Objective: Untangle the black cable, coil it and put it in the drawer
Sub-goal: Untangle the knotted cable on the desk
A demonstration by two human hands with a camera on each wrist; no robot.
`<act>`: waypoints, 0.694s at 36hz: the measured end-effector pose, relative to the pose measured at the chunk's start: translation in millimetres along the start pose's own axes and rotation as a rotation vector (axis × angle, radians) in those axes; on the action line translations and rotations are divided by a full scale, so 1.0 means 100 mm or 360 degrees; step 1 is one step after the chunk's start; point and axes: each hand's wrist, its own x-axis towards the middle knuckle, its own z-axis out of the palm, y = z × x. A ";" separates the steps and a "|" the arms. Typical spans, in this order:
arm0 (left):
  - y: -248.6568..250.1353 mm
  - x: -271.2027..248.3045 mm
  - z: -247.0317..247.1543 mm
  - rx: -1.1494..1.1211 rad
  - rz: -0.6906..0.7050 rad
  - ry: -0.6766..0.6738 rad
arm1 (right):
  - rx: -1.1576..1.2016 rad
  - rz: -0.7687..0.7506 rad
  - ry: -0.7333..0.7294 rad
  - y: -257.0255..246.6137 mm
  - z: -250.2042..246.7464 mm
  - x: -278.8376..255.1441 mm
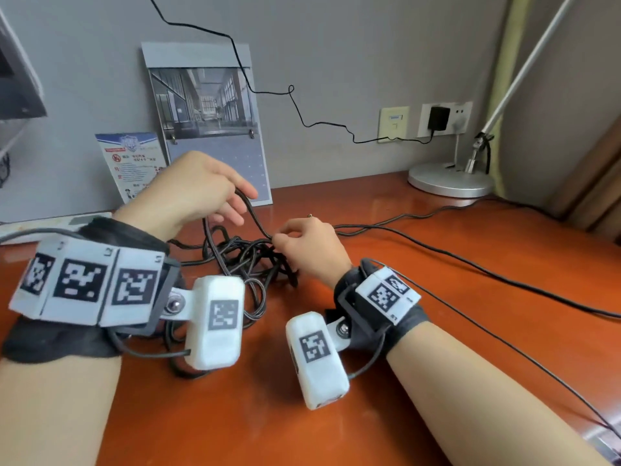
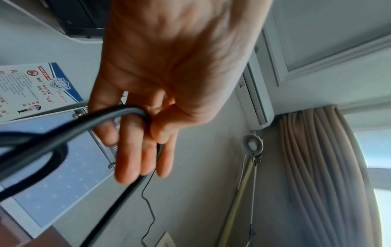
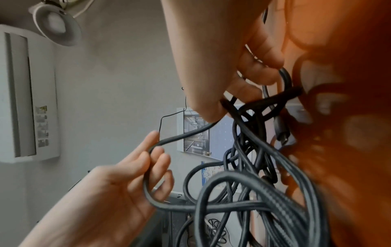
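A tangled black cable (image 1: 250, 260) lies in a heap on the orange-brown desk (image 1: 403, 331). My left hand (image 1: 240, 200) is raised above the heap, and thumb and fingers pinch a loop of the cable (image 2: 131, 111) that it lifts clear. In the left wrist view the left hand (image 2: 148, 133) has the strand bent round its fingers. My right hand (image 1: 284, 237) sits low at the right of the heap and pinches a strand where the lifted loop meets the knot. The right wrist view shows the right hand (image 3: 213, 107) gripping the cable (image 3: 253, 175) at the knot. No drawer is in view.
A lamp base (image 1: 450, 181) stands at the back right. A calendar (image 1: 208, 129) and a leaflet (image 1: 134, 163) lean on the wall. A black adapter (image 1: 438, 119) is plugged into the wall socket. Other thin cables (image 1: 487, 272) cross the desk's right side.
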 end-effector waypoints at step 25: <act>-0.13 -0.11 0.40 0.1728 0.0420 -0.0166 | 0.0157 0.0172 0.0195 -0.01 0.03 -0.01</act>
